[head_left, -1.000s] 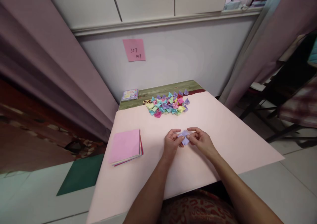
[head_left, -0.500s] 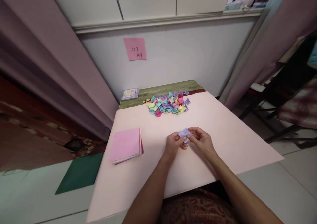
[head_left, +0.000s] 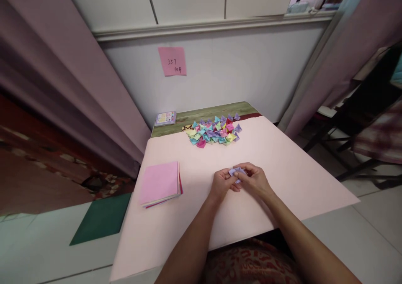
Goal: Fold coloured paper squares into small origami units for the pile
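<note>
A small piece of lavender origami paper (head_left: 238, 172), partly folded, is held just above the pink tabletop between both my hands. My left hand (head_left: 223, 182) pinches its left side, thumb on top. From the right, my right hand (head_left: 256, 178) grips it with the thumb in front and the fingers curled behind. My fingers cover much of the paper's lower and right parts. Farther back lies a heap of small folded paper shapes (head_left: 213, 132) in purple, teal, yellow, pink and red.
To the left sits a stack of square paper sheets (head_left: 160, 183), pink on top. A small printed pack (head_left: 166, 118) lies at the back left corner of the table (head_left: 201, 234). On the wall hangs a pink note (head_left: 172, 61). A chair (head_left: 333, 129) stands at the right.
The lavender paper has gone from a flat diamond to a more raised, folded shape. Both hands have shifted slightly and drawn closer together around it.
</note>
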Demonstrator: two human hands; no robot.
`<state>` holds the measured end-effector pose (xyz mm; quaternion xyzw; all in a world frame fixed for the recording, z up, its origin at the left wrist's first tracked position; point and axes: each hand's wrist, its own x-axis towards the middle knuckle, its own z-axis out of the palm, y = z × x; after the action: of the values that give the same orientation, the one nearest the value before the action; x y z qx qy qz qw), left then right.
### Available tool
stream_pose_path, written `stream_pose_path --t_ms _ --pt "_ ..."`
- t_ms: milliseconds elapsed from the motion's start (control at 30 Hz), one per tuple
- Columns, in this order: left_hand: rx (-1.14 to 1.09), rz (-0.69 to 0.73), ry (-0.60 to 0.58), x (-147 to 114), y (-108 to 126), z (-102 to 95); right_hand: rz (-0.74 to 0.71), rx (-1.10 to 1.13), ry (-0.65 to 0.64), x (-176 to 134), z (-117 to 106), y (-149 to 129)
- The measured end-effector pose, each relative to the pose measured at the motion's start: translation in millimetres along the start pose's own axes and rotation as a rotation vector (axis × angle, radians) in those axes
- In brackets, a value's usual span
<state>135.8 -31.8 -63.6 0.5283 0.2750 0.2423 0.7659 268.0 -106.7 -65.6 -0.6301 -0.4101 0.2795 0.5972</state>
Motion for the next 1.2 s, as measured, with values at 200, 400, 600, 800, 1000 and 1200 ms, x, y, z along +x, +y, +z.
stream_pose_path --t_ms 200,400,600,800,1000,1200 --pt "-0.085 -0.022 -0.025 1 -1 -1.1 0.001 0.016 0.045 -2 2 1" --pt "-0.135 -0.014 0.037 3 0 -1.6 -0.124 0.002 0.085 -3 0 0" --pt "-0.124 -0.027 0.034 2 0 -0.9 -0.089 -0.011 0.094 -4 0 -3" --pt "-0.047 -0.026 -0.004 0 2 1.6 0.040 -0.021 0.129 -6 2 -7" --pt "-0.005 0.000 0.049 -1 1 1.5 0.069 0.035 0.029 -4 -1 -9" --pt "0.040 0.028 0.075 0 -3 2.1 0.065 0.009 0.103 -2 2 -9"
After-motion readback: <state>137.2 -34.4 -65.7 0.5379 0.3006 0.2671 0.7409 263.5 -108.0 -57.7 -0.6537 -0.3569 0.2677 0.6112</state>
